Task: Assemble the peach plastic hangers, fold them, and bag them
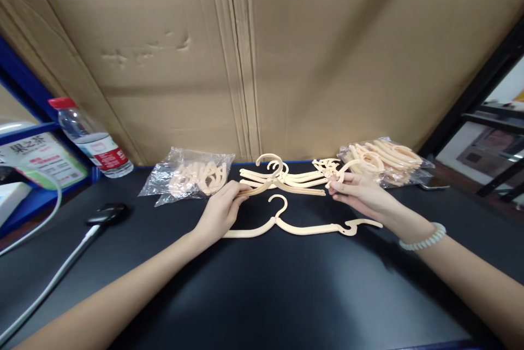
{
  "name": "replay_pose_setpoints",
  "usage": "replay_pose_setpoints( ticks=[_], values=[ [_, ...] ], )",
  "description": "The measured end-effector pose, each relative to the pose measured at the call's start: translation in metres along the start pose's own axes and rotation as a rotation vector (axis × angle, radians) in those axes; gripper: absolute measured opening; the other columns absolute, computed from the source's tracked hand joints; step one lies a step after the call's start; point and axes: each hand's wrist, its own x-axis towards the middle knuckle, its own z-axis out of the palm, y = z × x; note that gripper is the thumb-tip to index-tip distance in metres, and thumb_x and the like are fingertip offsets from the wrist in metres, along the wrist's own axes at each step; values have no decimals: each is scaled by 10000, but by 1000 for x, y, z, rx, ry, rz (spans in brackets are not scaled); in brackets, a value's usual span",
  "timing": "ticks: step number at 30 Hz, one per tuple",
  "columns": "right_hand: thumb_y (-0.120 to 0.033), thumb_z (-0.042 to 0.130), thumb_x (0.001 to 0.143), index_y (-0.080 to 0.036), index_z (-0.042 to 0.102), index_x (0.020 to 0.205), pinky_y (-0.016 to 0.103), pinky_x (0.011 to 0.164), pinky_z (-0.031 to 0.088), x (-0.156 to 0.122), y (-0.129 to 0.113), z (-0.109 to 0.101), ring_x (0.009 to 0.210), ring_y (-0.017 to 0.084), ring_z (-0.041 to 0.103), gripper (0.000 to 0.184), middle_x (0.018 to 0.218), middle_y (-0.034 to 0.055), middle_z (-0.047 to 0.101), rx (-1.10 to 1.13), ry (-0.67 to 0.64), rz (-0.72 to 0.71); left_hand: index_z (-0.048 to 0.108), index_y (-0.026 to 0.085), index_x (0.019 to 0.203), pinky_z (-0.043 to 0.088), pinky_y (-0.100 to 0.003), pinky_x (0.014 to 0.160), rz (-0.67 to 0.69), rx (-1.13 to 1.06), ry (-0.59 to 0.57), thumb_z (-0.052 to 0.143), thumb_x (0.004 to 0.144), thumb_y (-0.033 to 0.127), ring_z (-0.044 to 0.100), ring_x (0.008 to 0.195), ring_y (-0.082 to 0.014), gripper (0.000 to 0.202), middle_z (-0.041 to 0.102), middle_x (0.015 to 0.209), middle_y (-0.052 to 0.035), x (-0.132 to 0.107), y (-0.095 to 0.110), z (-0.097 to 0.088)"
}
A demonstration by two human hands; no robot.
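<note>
My left hand (219,209) is closed on the left end of a beige plastic hanger (301,190), which it holds above the table with the hook up. My right hand (362,197) pinches a curved beige hook piece (343,168) close to that hanger's right end; whether they touch I cannot tell. Below both hands, another hanger (307,230) lies flat, a wavy piece (360,223) at its right end and its left tip behind my left hand. Behind the held hanger lie stacked hangers (303,177), partly covered by it.
A clear bag of beige parts (192,178) lies at the back left, another bag of longer parts (393,159) at the back right. Small loose pieces (325,166) sit between. A bottle (96,145) and a black device with a white cable (106,213) are left. Cardboard (155,66) stands behind.
</note>
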Motion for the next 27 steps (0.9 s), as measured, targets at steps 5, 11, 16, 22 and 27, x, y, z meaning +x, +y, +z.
replay_pose_setpoints(
  ticks=[5, 11, 16, 22, 27],
  values=[
    [-332, 806, 701, -189, 625, 766, 294, 839, 523, -3, -2, 3, 891, 157, 634, 240, 876, 11, 646, 63, -119, 88, 557, 210, 993, 499, -321, 773, 23, -11, 3, 422, 948, 155, 614, 842, -184, 152, 634, 908, -42, -1, 0, 0],
    [-349, 835, 656, -189, 576, 710, 294, 735, 560, -5, -5, 9, 811, 199, 698, 309, 728, 18, 651, 82, -130, 168, 564, 208, 995, 497, -315, 773, 42, -13, 16, 417, 951, 147, 611, 851, -182, 166, 639, 925, -47, -1, 1, -1],
    [-340, 838, 632, -184, 585, 689, 304, 725, 574, -4, -2, 9, 710, 167, 675, 303, 687, 11, 643, 42, -129, 148, 571, 211, 1002, 499, -320, 785, 47, -16, 24, 413, 956, 155, 617, 859, -183, 174, 645, 934, -49, -1, 1, 0],
    [-352, 833, 627, -189, 568, 684, 331, 730, 573, -4, 1, 8, 675, 159, 655, 316, 681, -1, 624, -15, -85, 49, 573, 214, 1008, 500, -307, 777, 75, -9, 38, 415, 955, 142, 617, 851, -176, 181, 639, 917, -45, -1, 1, 1],
    [-248, 842, 577, -206, 532, 678, 314, 646, 549, -6, 0, 14, 608, 149, 631, 329, 650, -17, 632, 10, 17, -7, 581, 207, 997, 497, -304, 770, 109, 11, 75, 426, 949, 142, 619, 849, -180, 175, 642, 915, -49, 2, 8, -5]
  ],
)
